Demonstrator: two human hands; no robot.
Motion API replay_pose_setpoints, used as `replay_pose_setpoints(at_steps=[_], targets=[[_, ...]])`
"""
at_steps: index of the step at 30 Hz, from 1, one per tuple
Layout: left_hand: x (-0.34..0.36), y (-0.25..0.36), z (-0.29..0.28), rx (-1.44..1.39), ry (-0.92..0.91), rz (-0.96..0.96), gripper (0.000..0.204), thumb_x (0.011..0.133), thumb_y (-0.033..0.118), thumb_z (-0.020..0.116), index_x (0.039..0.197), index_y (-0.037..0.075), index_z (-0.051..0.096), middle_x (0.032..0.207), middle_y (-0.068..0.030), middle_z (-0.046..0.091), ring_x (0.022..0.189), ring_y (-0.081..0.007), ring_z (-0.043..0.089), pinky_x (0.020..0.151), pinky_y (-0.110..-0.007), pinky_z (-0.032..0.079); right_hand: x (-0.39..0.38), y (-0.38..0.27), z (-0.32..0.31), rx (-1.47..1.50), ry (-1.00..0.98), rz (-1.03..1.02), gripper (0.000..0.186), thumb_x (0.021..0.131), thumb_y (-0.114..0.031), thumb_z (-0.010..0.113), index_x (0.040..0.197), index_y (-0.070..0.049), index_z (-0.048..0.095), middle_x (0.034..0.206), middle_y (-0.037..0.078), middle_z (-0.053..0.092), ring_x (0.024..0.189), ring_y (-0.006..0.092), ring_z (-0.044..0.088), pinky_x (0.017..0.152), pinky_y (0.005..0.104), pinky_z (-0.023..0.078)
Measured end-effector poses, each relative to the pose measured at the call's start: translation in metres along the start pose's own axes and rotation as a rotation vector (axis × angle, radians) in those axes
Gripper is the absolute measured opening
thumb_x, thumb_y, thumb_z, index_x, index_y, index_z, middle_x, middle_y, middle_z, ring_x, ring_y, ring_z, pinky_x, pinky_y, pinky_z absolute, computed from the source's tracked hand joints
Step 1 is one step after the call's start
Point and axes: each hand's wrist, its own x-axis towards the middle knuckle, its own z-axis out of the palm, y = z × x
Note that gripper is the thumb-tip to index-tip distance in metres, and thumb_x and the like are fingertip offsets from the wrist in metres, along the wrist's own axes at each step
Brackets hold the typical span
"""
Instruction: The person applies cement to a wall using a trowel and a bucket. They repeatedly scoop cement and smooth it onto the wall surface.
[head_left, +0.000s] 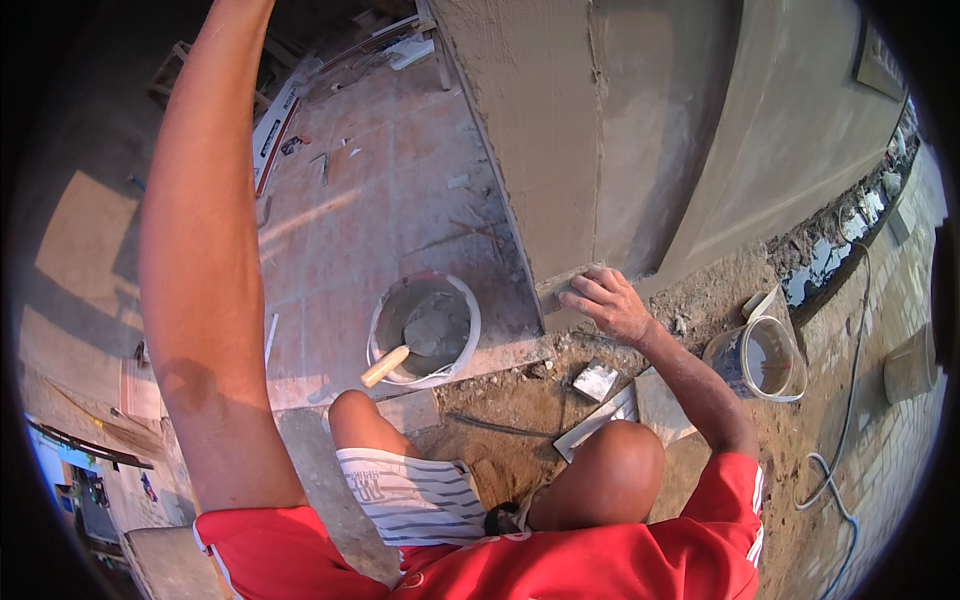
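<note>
My left arm (205,250) reaches up past the top edge, so the left hand is out of view. At the foot of the grey plastered wall (530,130), near its corner, is my right hand (613,306), with its fingers bent against the low edge. Whatever lies under those fingers is too hidden to name. Left of this hand stands a white-rimmed bucket (474,310) holding grey mortar (437,322). A trowel with a wooden handle (385,367) rests in the bucket, its handle leaning over the near rim.
A second bucket (728,360) stands on the right, and a pale bucket (908,365) lies farther out. Beside my knees are a mortar-smeared block (596,380) and flat boards (664,405). A hose (848,400) crosses the paving. Dusty floor (390,220) with debris extends beyond the wall corner.
</note>
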Motion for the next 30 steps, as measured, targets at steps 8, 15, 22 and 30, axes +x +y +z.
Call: replay_pose_setpoints(at_steps=[8, 15, 22, 30], targets=[[0.0, 0.003, 0.005, -0.067, 0.038, -0.036, 0.039, 0.098, 0.041, 0.053, 0.098, 0.004, 0.066, 0.093, -0.0007, 0.062, 0.087, -0.0111, 0.056, 0.082, -0.029, 0.045, 0.055, -0.017, -0.089, 0.234, 0.11, 0.103, 0.041, 0.08, -0.006, 0.068, 0.119, -0.013, 0.062, 0.111, 0.004, 0.062, 0.1, 0.0244, 0.055, 0.086, 0.0372, 0.048], [0.005, 0.013, -0.009, -0.043, 0.004, -0.034, 0.042, 0.099, 0.041, 0.052, 0.103, 0.002, 0.066, 0.096, -0.0028, 0.065, 0.088, -0.0119, 0.057, 0.082, -0.028, 0.045, 0.217, 0.005, -0.269, -0.009, 0.729, -0.132, 0.036, 0.08, -0.003, 0.068, 0.114, -0.014, 0.066, 0.102, 0.005, 0.066, 0.094, 0.0269, 0.059, 0.079, 0.0365, 0.051], [0.006, 0.006, 0.0, 0.024, 0.03, 0.032, 0.044, 0.099, 0.044, 0.051, 0.103, 0.002, 0.067, 0.096, -0.0028, 0.065, 0.088, -0.0125, 0.058, 0.081, -0.028, 0.046, 0.271, 0.024, -0.31, -0.084, 0.713, -0.304, 0.028, 0.086, 0.001, 0.06, 0.111, -0.008, 0.065, 0.102, 0.007, 0.067, 0.097, 0.0276, 0.058, 0.085, 0.0381, 0.047], [0.012, 0.013, -0.013, 0.031, 0.024, 0.019, 0.041, 0.099, 0.042, 0.052, 0.098, 0.003, 0.066, 0.092, -0.0012, 0.063, 0.083, -0.011, 0.056, 0.076, -0.029, 0.046, 0.186, 0.005, -0.198, -0.068, 0.387, -0.192, 0.043, 0.078, -0.006, 0.069, 0.119, -0.018, 0.063, 0.108, 0.003, 0.063, 0.099, 0.0239, 0.057, 0.083, 0.0376, 0.053]])
